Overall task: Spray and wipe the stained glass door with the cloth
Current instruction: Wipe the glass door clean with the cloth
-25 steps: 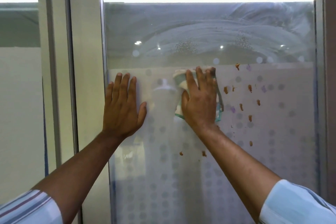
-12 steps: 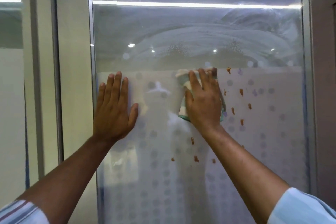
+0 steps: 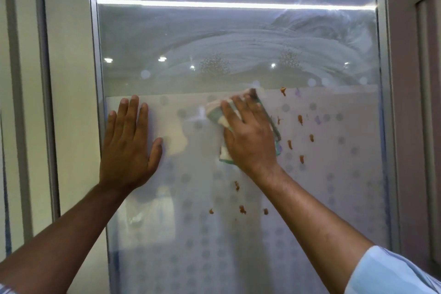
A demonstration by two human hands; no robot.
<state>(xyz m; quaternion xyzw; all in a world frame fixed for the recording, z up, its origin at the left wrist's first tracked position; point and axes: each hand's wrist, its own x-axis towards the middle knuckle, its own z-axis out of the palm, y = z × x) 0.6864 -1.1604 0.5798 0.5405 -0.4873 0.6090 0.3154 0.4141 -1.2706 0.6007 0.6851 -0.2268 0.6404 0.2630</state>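
The glass door [image 3: 238,38] fills the view, clear above and frosted with dots below. Wipe smears arc across its upper part. Brown stains [image 3: 300,119] dot the frosted band to the right of my right hand, and more brown spots [image 3: 242,209] sit below my wrist. My right hand [image 3: 248,133] presses a folded white and green cloth [image 3: 216,112] flat on the glass near the top of the frosted band. My left hand [image 3: 128,143] lies flat on the glass at the left edge, fingers apart, holding nothing.
A metal frame [image 3: 95,55] borders the pane on the left, with a pale wall panel [image 3: 69,102] beside it. The right frame [image 3: 384,102] meets a pinkish door jamb [image 3: 410,126]. No spray bottle is in view.
My right hand and the cloth have shifted a little to the right along the top of the frosted band. My left hand stays flat on the glass. The view has drifted slightly.
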